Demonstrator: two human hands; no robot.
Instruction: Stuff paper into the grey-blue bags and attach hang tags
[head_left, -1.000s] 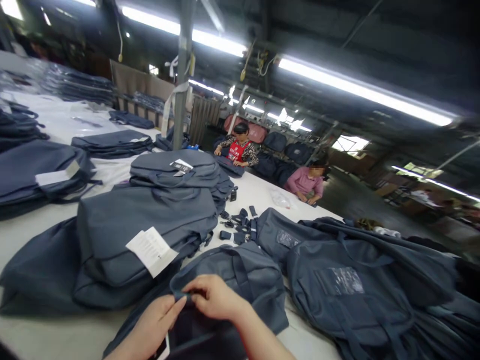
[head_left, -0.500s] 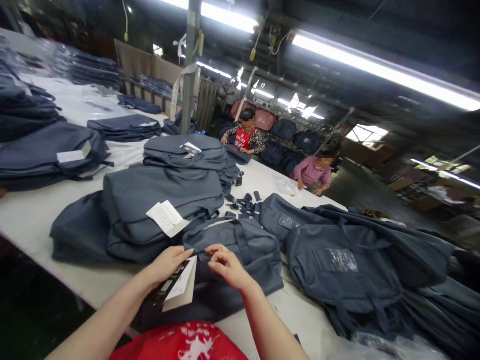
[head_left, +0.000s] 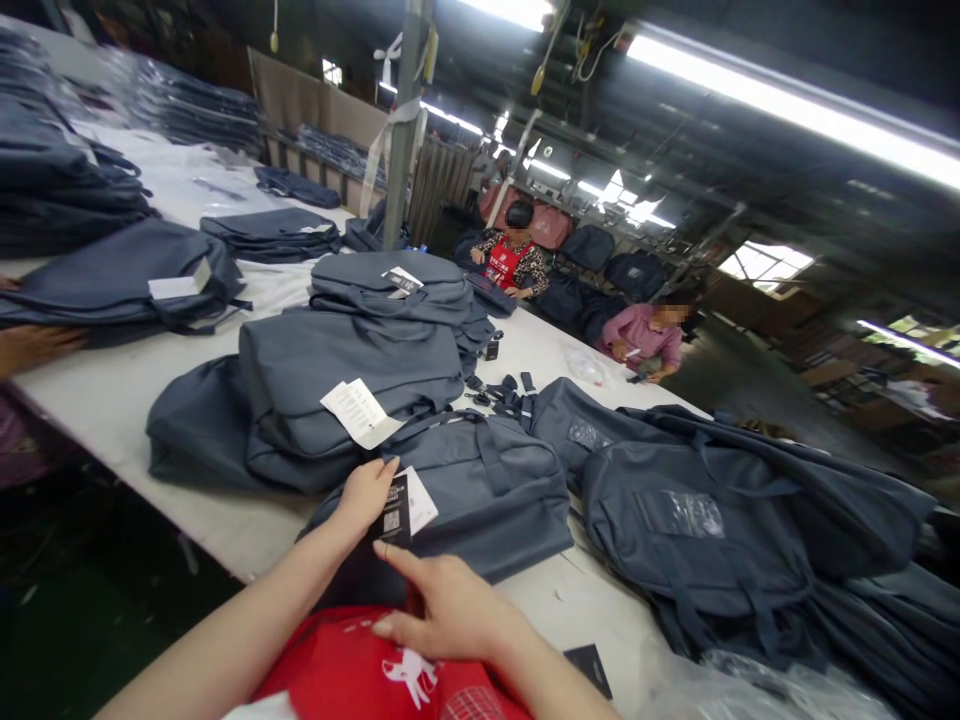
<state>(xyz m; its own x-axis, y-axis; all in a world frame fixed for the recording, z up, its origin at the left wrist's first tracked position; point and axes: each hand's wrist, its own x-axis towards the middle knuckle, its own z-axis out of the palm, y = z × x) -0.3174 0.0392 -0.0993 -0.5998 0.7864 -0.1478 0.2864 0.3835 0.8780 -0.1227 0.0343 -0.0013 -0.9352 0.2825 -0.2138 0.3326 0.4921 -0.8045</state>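
Observation:
A dark blue bag (head_left: 517, 490) lies on the table in front of me. At its left end is a black hang tag (head_left: 394, 515) with white print and a square code, a white card (head_left: 422, 502) fanned out beside it. My left hand (head_left: 367, 495) is closed on the tag's upper edge, its thumb and fingertips by the bag. Below, my right hand (head_left: 446, 605) holds nothing; its index finger reaches to the tag's lower end and its thumb is spread away. Whether that fingertip presses on the tag I cannot tell.
Stacked blue bags (head_left: 345, 370) with paper tags stand behind and left, more bags (head_left: 697, 530) on the right. Straps and clips (head_left: 499, 395) lie between. A black card (head_left: 589, 668) and clear plastic (head_left: 750, 680) are near me. Co-workers sit across; another person's hand (head_left: 37, 345) is at left.
My right hand has come down toward me, from beside the left hand to the tag's lower end. The tag has turned its black printed face up. A person's hands have appeared at left.

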